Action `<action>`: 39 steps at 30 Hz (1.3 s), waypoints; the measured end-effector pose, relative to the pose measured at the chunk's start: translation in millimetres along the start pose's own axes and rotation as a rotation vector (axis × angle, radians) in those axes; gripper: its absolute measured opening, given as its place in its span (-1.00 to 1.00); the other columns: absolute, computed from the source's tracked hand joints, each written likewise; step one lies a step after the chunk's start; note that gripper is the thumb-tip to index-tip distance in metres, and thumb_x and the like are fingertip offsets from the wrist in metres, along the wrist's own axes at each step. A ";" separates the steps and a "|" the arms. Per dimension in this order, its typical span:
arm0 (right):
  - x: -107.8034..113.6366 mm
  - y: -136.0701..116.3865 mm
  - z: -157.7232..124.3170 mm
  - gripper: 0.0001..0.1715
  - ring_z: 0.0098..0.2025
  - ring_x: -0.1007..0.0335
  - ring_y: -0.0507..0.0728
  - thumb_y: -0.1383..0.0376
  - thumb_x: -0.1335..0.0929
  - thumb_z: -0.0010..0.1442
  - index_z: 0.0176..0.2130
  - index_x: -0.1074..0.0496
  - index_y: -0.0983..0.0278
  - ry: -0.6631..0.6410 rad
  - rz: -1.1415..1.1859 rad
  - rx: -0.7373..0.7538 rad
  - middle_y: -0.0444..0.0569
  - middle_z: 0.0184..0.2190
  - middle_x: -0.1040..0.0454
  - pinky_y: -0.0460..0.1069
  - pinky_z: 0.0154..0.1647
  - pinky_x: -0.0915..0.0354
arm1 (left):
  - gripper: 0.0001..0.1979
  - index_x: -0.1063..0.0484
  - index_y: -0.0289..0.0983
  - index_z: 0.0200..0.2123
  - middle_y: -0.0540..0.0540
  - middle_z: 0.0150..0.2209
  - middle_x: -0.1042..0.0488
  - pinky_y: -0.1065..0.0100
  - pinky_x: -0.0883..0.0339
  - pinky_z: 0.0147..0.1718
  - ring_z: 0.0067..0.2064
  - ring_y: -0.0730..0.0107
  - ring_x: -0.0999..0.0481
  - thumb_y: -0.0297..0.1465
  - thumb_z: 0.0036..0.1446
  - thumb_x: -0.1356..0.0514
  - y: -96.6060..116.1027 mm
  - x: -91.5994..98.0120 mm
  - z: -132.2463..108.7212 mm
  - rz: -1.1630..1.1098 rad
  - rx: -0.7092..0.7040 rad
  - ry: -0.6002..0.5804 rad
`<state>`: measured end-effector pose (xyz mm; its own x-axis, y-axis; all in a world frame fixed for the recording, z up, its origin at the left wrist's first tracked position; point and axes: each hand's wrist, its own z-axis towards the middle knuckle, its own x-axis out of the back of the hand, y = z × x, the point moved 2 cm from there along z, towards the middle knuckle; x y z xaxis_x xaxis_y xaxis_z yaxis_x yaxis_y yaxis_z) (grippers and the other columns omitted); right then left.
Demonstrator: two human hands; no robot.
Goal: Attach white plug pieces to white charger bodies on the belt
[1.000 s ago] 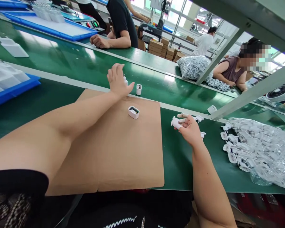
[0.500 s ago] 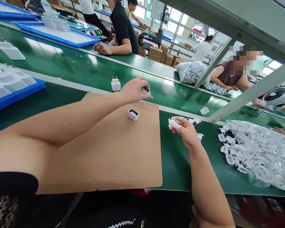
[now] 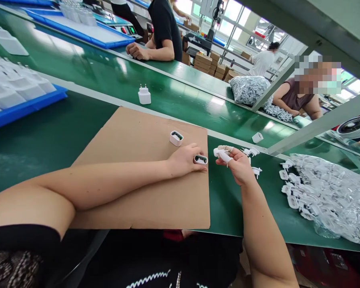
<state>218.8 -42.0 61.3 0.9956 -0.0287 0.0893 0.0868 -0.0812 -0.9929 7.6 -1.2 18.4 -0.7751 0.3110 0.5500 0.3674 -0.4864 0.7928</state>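
My left hand (image 3: pixel 187 161) grips a white charger housing (image 3: pixel 201 160) over the right part of the cardboard sheet (image 3: pixel 144 188). Its open end faces up, with a circuit board visible inside. A second open charger housing (image 3: pixel 176 138) stands on the cardboard just behind that hand. My right hand (image 3: pixel 235 162), with white covers on some fingertips, pinches a white plug cap (image 3: pixel 219 152) to the right of the sheet. A small gap separates the two held parts. Several loose plug caps (image 3: pixel 253 152) lie on the green table beyond my right hand.
A clear bag of plug caps (image 3: pixel 333 196) fills the right side. On the green conveyor belt stand a pronged charger (image 3: pixel 144 95) and a white housing (image 3: pixel 257 137). A blue tray (image 3: pixel 60 95) of chargers sits left. A slanted metal post (image 3: pixel 312 120) rises at right; co-workers sit across.
My left hand has brought the charger housing from near the belt back toward me and right, close to my right hand. My right hand still holds the plug cap, now turned somewhat.
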 end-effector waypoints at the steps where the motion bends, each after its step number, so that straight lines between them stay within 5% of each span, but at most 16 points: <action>1: -0.8 1.6 0.9 -0.36 -0.33 -0.52 0.10 -0.03 -0.66 -0.13 -0.12 -0.59 0.21 0.007 -0.008 0.003 -0.01 -0.22 -0.64 0.11 -0.16 -0.54 | -0.59 -0.57 -0.21 -0.22 -0.03 -0.23 -0.44 0.31 -0.31 -0.31 -0.29 0.32 -0.47 -0.11 -0.03 -0.52 0.0 0.1 -1.1 -0.018 0.008 0.000; 7: -6.0 2.1 1.9 -0.50 -0.27 -0.52 0.12 -0.01 -0.59 0.01 -0.13 -0.56 0.19 0.040 -0.080 0.127 -0.05 -0.27 -0.59 0.06 -0.22 -0.50 | -0.68 -0.58 -0.21 -0.23 -0.06 -0.23 -0.48 0.29 -0.34 -0.29 -0.24 0.27 -0.51 -0.15 0.04 -0.45 -3.4 -2.4 -2.7 -0.066 -0.007 -0.038; 11: -7.7 -2.4 -1.9 -0.37 -0.22 -0.57 0.17 0.11 -0.64 -0.08 -0.03 -0.52 0.12 0.066 -0.098 0.184 -0.09 -0.25 -0.59 0.07 -0.19 -0.50 | -0.74 -0.57 -0.21 -0.17 -0.06 -0.19 -0.55 0.30 -0.35 -0.29 -0.21 0.25 -0.53 -0.27 0.07 -0.38 -6.0 -2.1 -0.8 -0.102 0.023 -0.082; 19: -8.9 -1.6 -5.9 -0.56 -0.31 -0.53 0.11 0.06 -0.60 0.06 -0.09 -0.59 0.15 -0.052 -0.117 0.194 -0.06 -0.22 -0.63 0.11 -0.16 -0.51 | -0.63 -0.58 -0.22 -0.11 -0.03 -0.23 -0.57 0.35 -0.34 -0.35 -0.31 0.32 -0.50 -0.24 0.01 -0.42 -6.9 -0.2 -0.2 -0.190 0.121 -0.106; 24: -16.3 -0.6 -7.5 -0.72 -0.19 -0.55 0.16 0.10 -0.59 0.09 -0.26 -0.56 0.16 -0.095 -0.138 0.294 -0.06 -0.24 -0.59 0.16 -0.03 -0.51 | -0.65 -0.59 -0.23 -0.14 -0.03 -0.23 -0.55 0.36 -0.33 -0.36 -0.31 0.34 -0.48 -0.23 0.00 -0.42 -6.3 -1.1 0.3 -0.203 0.122 -0.094; 27: -19.9 -0.6 -8.8 -0.72 -0.14 -0.54 0.16 0.14 -0.56 0.14 -0.16 -0.54 0.14 -0.015 -0.226 0.387 -0.04 -0.15 -0.58 0.14 0.00 -0.50 | -0.63 -0.60 -0.23 -0.15 -0.02 -0.27 -0.55 0.36 -0.32 -0.36 -0.33 0.35 -0.48 -0.21 -0.04 -0.43 -4.2 0.1 1.3 -0.222 0.152 -0.093; 30: -21.7 -3.3 -12.3 -0.49 -0.12 -0.54 0.13 0.20 -0.56 0.14 0.06 -0.46 0.11 0.093 -0.307 0.456 0.00 0.01 -0.59 0.11 0.01 -0.49 | -0.64 -0.61 -0.25 -0.16 0.00 -0.35 -0.52 0.36 -0.30 -0.39 -0.37 0.37 -0.46 -0.23 -0.03 -0.42 -3.0 1.1 2.5 -0.242 0.187 -0.106; 35: -29.0 -6.1 -15.3 -0.81 -0.21 -0.53 0.17 0.26 -0.48 0.23 -0.12 -0.57 0.16 0.040 -0.640 0.557 -0.02 -0.19 -0.65 0.12 -0.10 -0.47 | -0.66 -0.61 -0.26 -0.20 0.01 -0.38 -0.50 0.37 -0.28 -0.41 -0.39 0.39 -0.44 -0.23 -0.04 -0.43 -4.4 0.9 3.6 -0.276 0.165 -0.108; 39: -33.1 -2.6 -11.8 -0.73 -0.17 -0.53 0.21 0.34 -0.40 0.23 -0.07 -0.61 0.15 0.004 -0.835 0.634 -0.01 -0.18 -0.65 0.13 -0.11 -0.46 | -0.71 -0.58 -0.27 -0.27 0.02 -0.40 -0.49 0.37 -0.27 -0.40 -0.40 0.40 -0.43 -0.25 -0.05 -0.45 -4.7 0.9 4.7 -0.289 0.133 -0.097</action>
<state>185.3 -52.6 61.9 0.6105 -0.2075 0.7644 0.7505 0.4602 -0.4744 7.6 5.2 16.4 -0.8068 0.5000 0.3146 0.2081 -0.2579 0.9435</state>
